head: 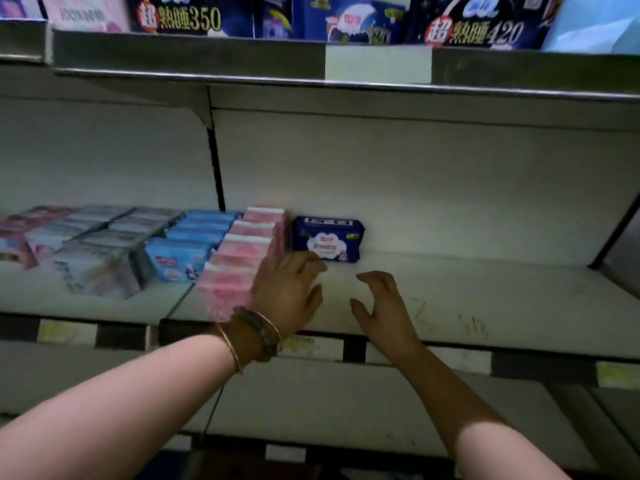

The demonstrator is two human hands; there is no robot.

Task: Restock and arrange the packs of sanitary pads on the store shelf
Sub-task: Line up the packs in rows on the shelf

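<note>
- The dark blue pack (pixel 327 239) is standing at the back of the shelf (pixel 485 292), just beside the far end of the row of pink packs (pixel 242 258).
- The left hand (pixel 287 289) is reaching in over the shelf right next to the pink row. Its fingers are straight and close together, and it is holding nothing. I cannot tell if it is touching the pink packs or the blue one.
- The right hand (pixel 382 308) is hovering over the bare shelf. Its fingers are spread and a little bent, and it is holding nothing.
- Bracelets (pixel 256 336) are sitting on the left wrist.
- Light blue packs (pixel 194 244) and grey packs (pixel 114 251) are lying in rows left of the pink ones.
</note>
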